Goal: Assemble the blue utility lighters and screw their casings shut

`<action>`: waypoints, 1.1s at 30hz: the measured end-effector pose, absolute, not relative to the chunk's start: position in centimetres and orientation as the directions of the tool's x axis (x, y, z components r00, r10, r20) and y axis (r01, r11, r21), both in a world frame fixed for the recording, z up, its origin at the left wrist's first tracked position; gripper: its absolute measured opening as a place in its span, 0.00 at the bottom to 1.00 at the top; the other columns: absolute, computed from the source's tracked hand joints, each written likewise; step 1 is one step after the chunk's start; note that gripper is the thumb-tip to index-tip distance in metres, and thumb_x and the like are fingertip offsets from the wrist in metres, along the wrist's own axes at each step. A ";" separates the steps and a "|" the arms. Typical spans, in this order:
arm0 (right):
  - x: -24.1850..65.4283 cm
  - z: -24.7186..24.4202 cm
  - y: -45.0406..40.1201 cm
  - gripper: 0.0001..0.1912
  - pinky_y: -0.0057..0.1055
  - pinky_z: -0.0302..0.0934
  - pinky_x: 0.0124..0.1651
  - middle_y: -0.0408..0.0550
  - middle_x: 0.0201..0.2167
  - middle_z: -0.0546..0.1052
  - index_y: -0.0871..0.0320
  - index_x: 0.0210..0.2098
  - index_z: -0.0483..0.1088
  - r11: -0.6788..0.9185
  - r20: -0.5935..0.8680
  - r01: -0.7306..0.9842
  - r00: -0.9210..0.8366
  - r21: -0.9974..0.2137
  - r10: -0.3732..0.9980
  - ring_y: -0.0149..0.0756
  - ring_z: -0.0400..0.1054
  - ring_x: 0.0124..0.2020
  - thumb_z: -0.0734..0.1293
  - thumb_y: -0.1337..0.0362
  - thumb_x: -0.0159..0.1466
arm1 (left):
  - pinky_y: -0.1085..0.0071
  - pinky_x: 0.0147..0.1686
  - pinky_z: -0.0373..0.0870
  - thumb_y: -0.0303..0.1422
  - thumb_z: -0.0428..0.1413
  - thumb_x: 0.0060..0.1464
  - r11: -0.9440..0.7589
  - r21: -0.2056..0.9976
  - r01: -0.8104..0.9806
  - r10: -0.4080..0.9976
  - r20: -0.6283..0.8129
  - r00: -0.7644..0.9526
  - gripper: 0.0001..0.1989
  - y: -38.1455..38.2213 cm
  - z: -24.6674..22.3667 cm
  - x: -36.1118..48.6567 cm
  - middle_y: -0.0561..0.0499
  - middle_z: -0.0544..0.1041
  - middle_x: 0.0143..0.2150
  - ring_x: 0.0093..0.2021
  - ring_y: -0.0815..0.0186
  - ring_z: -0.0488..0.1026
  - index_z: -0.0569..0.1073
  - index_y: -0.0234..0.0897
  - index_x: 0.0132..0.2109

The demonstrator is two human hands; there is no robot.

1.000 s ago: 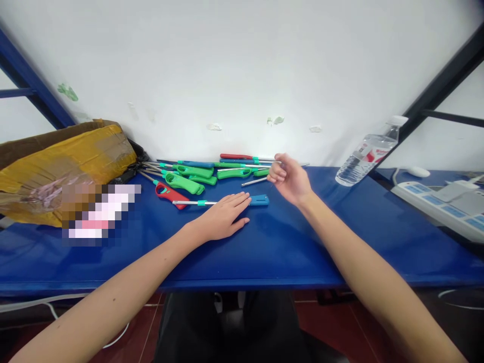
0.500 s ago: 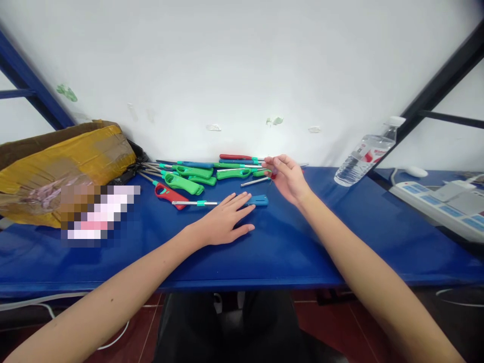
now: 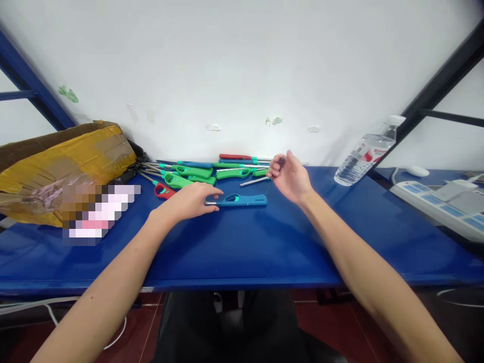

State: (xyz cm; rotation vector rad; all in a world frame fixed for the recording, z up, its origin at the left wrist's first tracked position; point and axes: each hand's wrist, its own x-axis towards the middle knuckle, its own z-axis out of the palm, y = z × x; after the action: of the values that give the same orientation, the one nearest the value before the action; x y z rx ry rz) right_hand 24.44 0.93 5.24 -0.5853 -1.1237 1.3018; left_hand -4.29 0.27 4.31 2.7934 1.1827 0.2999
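A blue long-barrelled gas lighter (image 3: 247,200) lies on the table, its handle to the right and its metal barrel to the left. My left hand (image 3: 189,202) is curled around the barrel, fingers on the far side and thumb on the near side. Behind the lighter's handle end, my right hand (image 3: 290,177) is raised with its fingers bent inward. A thin wire-like line runs down from those fingers towards the handle end; whatever else they hold is hidden. Green lighters (image 3: 194,171) lie piled behind my left hand, beside a red lighter (image 3: 162,190) partly covered by it.
A taped cardboard box (image 3: 94,146) stands at the left. On the right, a water bottle (image 3: 363,159) leans against the frame near a white power strip (image 3: 442,204). A red-handled lighter (image 3: 236,157) and a loose metal tube (image 3: 254,181) lie towards the wall.
My left hand has moved left from lying flat over the blue lighter's handle to curling round its barrel. My right hand has turned, its fingers curling inward. The lighter has barely moved.
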 end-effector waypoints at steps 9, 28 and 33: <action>24.5 4.9 0.9 0.10 0.29 0.65 0.37 0.42 0.28 0.70 0.54 0.27 0.71 0.244 0.314 -0.450 -0.087 -0.859 0.945 0.32 0.66 0.33 0.74 0.56 0.55 | 0.68 0.39 0.68 0.33 0.52 0.61 -0.730 0.137 0.669 0.682 0.106 0.723 0.10 0.2 3.8 -4.1 0.48 0.80 0.41 0.40 0.60 0.76 0.78 0.39 0.44; 25.2 4.5 1.4 0.17 0.26 0.63 0.32 0.36 0.23 0.67 0.54 0.29 0.67 0.262 0.307 -0.458 -0.027 -0.850 0.951 0.26 0.62 0.25 0.79 0.58 0.51 | 0.67 0.42 0.70 0.33 0.45 0.65 -0.763 0.104 0.639 0.642 0.244 0.727 0.17 -1.0 3.4 -2.4 0.44 0.74 0.45 0.41 0.61 0.74 0.72 0.35 0.55; 25.1 4.6 1.3 0.18 0.26 0.62 0.30 0.36 0.23 0.67 0.53 0.28 0.67 0.263 0.308 -0.459 -0.023 -0.848 0.951 0.26 0.61 0.25 0.79 0.58 0.50 | 0.70 0.39 0.69 0.33 0.46 0.66 -0.780 0.065 0.622 0.617 0.247 0.747 0.15 -0.8 2.9 -2.3 0.46 0.73 0.44 0.40 0.63 0.73 0.73 0.36 0.54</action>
State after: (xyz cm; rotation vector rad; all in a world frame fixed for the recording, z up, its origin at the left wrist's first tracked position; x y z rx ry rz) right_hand 25.12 1.35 4.61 -0.6051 -1.0517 1.2411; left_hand -2.34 -0.81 2.95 2.9563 1.0479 0.4069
